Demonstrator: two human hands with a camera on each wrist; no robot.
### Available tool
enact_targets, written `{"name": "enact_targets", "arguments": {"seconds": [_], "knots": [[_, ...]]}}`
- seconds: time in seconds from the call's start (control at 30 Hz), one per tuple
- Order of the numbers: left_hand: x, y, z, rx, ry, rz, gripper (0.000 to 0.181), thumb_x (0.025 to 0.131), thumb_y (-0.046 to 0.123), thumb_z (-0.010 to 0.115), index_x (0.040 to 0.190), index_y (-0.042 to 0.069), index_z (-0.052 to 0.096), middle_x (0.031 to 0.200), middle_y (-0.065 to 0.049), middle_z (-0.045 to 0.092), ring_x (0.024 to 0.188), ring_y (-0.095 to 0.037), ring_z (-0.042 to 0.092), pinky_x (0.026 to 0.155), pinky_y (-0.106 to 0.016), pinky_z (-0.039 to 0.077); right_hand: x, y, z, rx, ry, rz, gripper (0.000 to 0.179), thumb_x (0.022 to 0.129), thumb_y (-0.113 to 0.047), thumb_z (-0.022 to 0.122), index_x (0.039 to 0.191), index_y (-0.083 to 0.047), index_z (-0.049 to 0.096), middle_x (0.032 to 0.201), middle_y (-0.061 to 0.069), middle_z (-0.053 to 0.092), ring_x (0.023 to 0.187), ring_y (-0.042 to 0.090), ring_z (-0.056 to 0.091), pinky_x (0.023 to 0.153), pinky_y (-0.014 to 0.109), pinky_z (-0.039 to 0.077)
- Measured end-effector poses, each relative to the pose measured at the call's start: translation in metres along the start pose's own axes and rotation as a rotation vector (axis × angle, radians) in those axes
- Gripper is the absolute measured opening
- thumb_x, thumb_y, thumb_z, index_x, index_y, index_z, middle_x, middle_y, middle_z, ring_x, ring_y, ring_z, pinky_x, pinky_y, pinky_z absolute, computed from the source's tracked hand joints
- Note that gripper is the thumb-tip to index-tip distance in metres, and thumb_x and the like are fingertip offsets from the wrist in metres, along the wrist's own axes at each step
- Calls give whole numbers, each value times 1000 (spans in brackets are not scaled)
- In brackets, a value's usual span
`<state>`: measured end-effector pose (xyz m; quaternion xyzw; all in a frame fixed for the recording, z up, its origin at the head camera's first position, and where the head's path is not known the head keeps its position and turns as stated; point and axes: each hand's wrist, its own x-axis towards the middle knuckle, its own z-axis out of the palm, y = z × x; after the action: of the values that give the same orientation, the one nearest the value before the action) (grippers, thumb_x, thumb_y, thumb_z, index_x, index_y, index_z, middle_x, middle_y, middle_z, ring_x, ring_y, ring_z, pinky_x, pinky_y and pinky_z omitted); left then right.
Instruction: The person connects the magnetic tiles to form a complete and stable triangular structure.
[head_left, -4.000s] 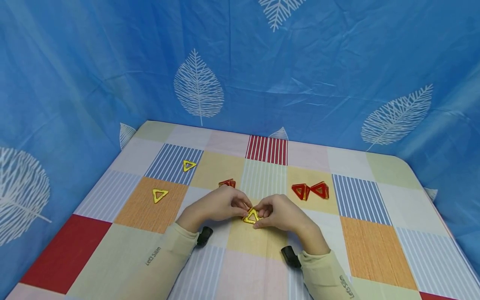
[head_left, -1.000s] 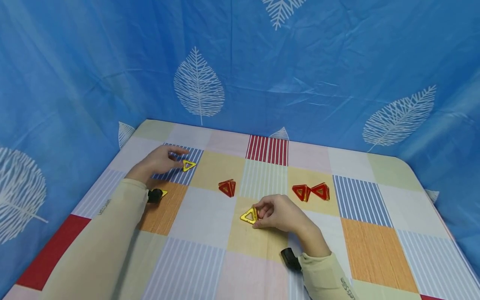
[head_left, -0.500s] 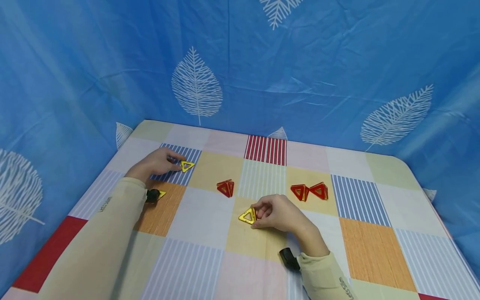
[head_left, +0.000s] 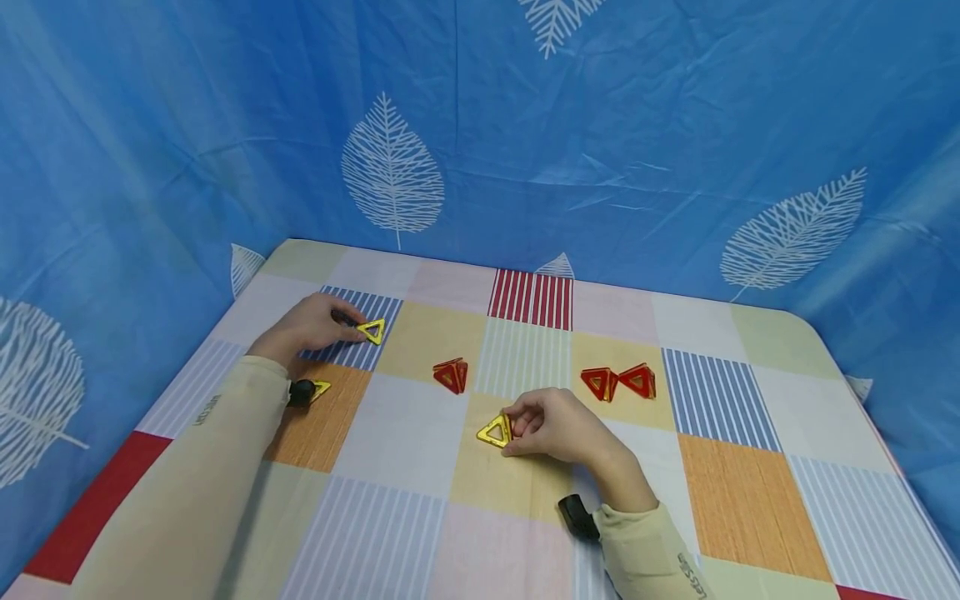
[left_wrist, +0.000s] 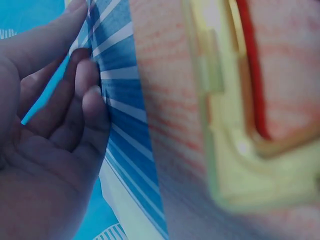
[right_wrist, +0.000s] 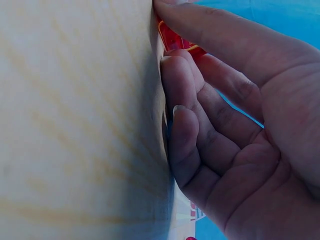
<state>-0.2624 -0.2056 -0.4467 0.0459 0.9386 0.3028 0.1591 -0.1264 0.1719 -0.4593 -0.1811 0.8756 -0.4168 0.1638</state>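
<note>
My left hand [head_left: 318, 323] is at the far left of the cloth and pinches the edge of a yellow triangular magnetic tile [head_left: 378, 332]. A second yellow tile [head_left: 321, 388] lies below that wrist, partly covered by the wrist camera; it looms large [left_wrist: 215, 125] in the left wrist view. Near the middle, my right hand [head_left: 558, 427] holds a yellow triangular tile [head_left: 491, 433] between thumb and fingers. Something red [right_wrist: 172, 37] shows past those fingertips in the right wrist view; its full shape is hidden.
A red pyramid of triangular tiles [head_left: 452, 377] stands between the hands. Two more red pyramids, one on the left [head_left: 599, 383] and one on the right [head_left: 639, 381], touch at a corner. A patchwork cloth [head_left: 397, 433] covers the table; a blue curtain [head_left: 645, 150] hangs behind.
My left hand has left the middle tiles, reached to the far left and taken hold of the yellow tile, which has turned and shifted slightly left. The right hand's tile has turned slightly.
</note>
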Motion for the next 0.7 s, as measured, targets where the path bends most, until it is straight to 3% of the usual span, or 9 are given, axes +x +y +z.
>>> {"name": "enact_targets", "arguments": {"seconds": [0.13,0.3,0.4,0.7], "knots": [[-3,0,-2,-48,20,-1,28,92,23,76,115,7,74,111,-13,67,97,-29,57,87,-44,45,0,-1,0,-1,-1,1,40,72,-15,93,106,-3,75,80,-3,66,73,14,63,68,27,55],[-7,5,-2,-138,34,-30,32,93,27,74,121,11,74,119,-14,64,110,-32,52,99,-52,41,0,-1,-1,0,-1,-4,40,72,-14,93,106,-3,75,80,-3,66,74,14,64,68,27,55],[-8,10,0,-154,41,14,31,94,26,73,120,11,74,119,-12,65,111,-31,53,99,-52,42,0,0,-1,4,-2,-8,39,72,-14,93,106,-3,75,81,-3,66,74,14,64,68,27,55],[-5,21,16,-102,7,190,29,92,20,75,119,10,75,103,-7,70,94,-26,60,82,-41,51,0,-1,0,13,-3,2,40,72,-14,93,106,-3,75,80,-2,66,73,14,64,68,27,55]]}}
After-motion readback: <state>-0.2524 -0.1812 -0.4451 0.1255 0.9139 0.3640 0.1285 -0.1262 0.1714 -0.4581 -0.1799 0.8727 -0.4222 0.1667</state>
